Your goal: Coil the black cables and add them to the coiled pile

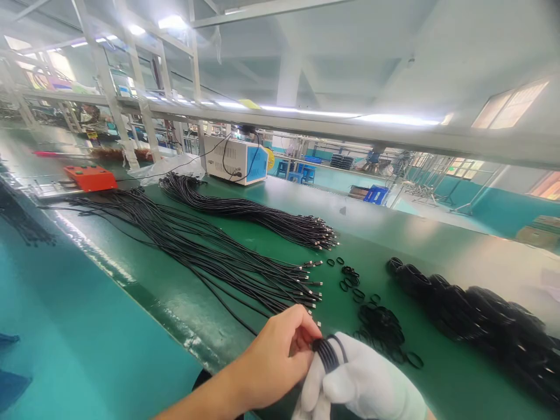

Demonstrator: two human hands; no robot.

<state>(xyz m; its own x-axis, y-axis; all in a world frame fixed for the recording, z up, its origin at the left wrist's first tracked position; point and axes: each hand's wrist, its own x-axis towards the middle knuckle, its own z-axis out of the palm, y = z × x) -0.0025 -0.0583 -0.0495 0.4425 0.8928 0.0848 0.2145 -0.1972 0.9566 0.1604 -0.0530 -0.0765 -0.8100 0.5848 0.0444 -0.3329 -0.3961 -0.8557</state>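
Black cable [326, 354] is wound in a small coil at the bottom centre, between my two hands. My right hand [367, 373], in a white glove, is closed around the coil. With bare fingertips, my left hand [277, 353] pinches at the coil's left end; the exact spot is partly hidden. Just beyond lies a loose spread of black cables [219, 256] with metal plug ends pointing right. To the right of my hands, several thin black rings [380, 325] lie in a heap, with more scattered beyond them.
A second, thicker cable bundle [254, 214] lies farther back on the green table [153, 286]. Coiled cables [472, 312] are piled along the right. An orange-red box [90, 178] sits at the far left, and a white and blue machine [236, 163] stands behind.
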